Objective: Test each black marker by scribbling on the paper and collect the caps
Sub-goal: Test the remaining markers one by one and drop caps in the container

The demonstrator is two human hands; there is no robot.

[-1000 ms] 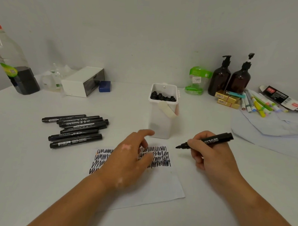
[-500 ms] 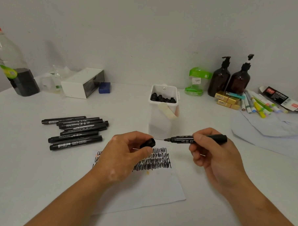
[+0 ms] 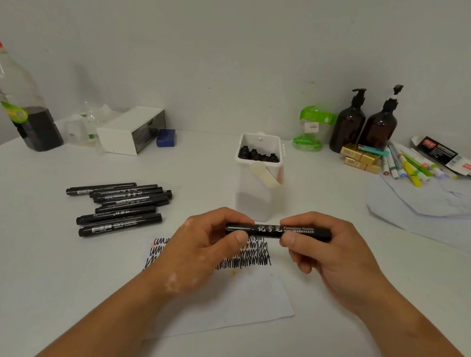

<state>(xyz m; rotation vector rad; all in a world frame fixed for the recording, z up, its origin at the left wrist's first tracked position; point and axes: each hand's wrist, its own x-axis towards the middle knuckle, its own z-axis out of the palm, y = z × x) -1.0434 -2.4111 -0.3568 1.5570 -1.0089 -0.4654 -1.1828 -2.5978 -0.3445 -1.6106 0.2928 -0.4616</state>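
Both hands on one marker (image 3: 278, 231), held level just above the scribbled paper (image 3: 239, 308). Left hand (image 3: 199, 247) grip pinches the cap end; right hand (image 3: 325, 249) grip is curled round the barrel. Likely a cap step: move straight along the axis, barrel steady. Collected caps sit in the white bin (image 3: 257, 203) just behind.

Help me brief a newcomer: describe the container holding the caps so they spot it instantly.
At the middle of the white table, just beyond the scribbled paper, stands a tall white tub. It alone is open-topped, holds black caps, and has a beige strip over its rim.
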